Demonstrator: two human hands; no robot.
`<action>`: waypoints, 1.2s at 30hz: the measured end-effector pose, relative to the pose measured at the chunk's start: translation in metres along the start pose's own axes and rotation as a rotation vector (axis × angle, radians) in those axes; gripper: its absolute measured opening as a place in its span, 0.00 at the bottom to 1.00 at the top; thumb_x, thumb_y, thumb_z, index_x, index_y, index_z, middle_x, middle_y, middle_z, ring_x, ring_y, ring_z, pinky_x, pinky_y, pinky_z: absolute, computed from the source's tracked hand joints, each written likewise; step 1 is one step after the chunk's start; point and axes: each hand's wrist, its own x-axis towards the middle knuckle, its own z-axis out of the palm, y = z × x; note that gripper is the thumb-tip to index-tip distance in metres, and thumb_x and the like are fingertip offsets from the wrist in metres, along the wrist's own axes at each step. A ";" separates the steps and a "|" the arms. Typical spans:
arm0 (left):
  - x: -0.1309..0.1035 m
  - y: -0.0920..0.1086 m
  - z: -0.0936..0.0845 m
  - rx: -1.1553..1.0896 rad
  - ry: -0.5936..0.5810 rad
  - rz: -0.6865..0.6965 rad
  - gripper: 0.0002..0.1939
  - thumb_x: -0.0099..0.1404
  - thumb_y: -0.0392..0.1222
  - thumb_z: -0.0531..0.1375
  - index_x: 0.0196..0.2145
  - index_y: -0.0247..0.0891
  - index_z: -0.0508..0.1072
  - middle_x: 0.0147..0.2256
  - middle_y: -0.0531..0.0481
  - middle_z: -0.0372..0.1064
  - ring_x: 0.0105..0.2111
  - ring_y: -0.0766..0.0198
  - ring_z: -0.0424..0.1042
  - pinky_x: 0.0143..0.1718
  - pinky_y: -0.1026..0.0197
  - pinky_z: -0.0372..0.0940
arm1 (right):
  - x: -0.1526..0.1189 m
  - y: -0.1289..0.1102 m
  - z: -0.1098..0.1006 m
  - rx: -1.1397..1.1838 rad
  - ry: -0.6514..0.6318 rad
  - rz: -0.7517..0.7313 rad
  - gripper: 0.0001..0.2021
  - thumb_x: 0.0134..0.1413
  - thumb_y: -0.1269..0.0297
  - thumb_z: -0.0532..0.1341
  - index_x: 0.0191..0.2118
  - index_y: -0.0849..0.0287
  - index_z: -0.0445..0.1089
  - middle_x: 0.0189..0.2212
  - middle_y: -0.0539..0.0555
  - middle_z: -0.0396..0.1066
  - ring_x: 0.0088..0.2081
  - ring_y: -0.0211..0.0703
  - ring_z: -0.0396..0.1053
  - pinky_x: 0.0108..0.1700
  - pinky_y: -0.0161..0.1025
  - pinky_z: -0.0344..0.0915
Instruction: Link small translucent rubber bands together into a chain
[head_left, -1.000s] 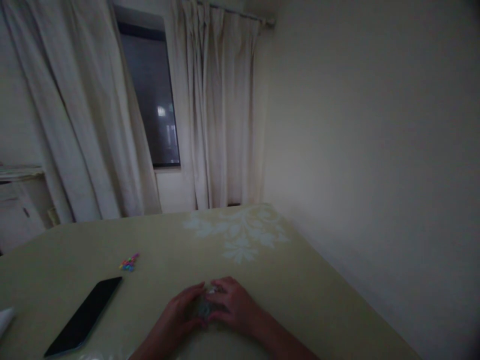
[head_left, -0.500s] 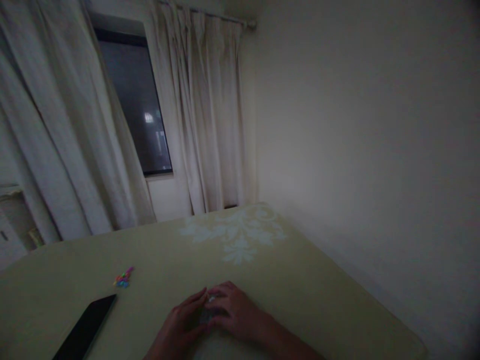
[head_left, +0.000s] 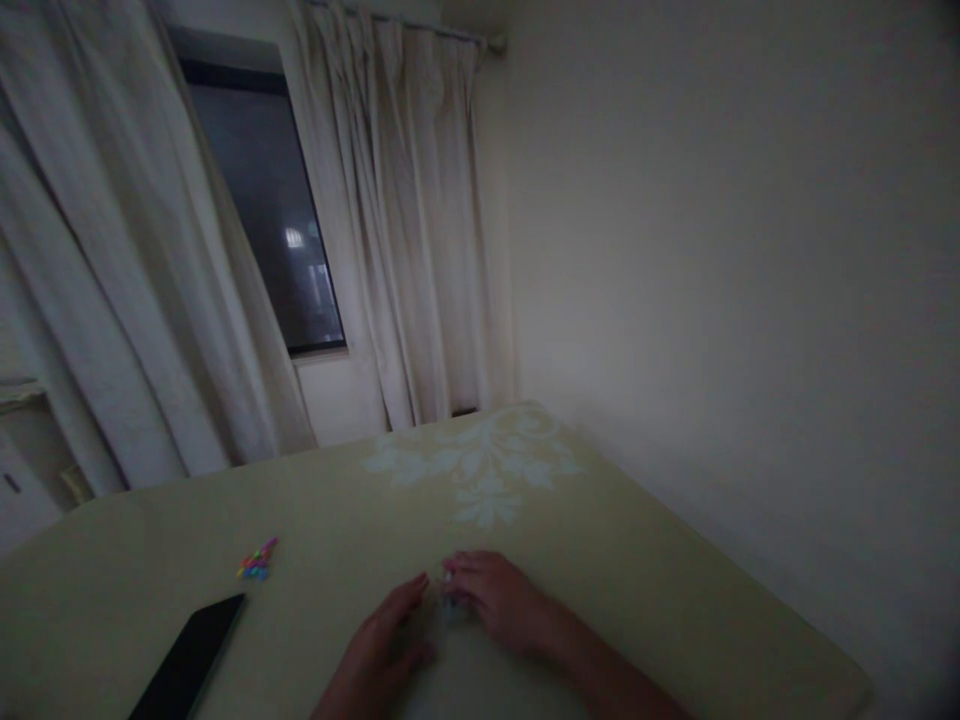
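Note:
Low in the view, my left hand (head_left: 381,640) is above the table with its thumb and fingers apart and nothing between them. Just right of it, my right hand (head_left: 499,602) has its fingertips closed on a small pale, partly see-through object (head_left: 451,604). Its fingers cover much of that object, and the dim picture hides its exact kind. A gap separates my left fingertips from the object.
A heap of small bright-coloured pieces (head_left: 258,560) lies on the green-yellow table surface (head_left: 360,520) to the left. Nearer me is a flat black slab like a tablet or phone (head_left: 191,655). A wall (head_left: 712,300) borders the right edge; curtains (head_left: 420,220) hang behind.
My hands have moved apart. The left has let go of the small pale object, while the right has shifted slightly right and away from me with it.

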 end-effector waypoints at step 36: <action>-0.001 0.039 0.014 0.200 -0.244 0.193 0.22 0.61 0.28 0.59 0.48 0.47 0.83 0.48 0.49 0.82 0.49 0.56 0.80 0.54 0.59 0.71 | -0.005 -0.029 0.035 0.196 -0.091 -0.072 0.37 0.56 0.63 0.69 0.70 0.48 0.58 0.64 0.56 0.66 0.63 0.53 0.64 0.67 0.48 0.56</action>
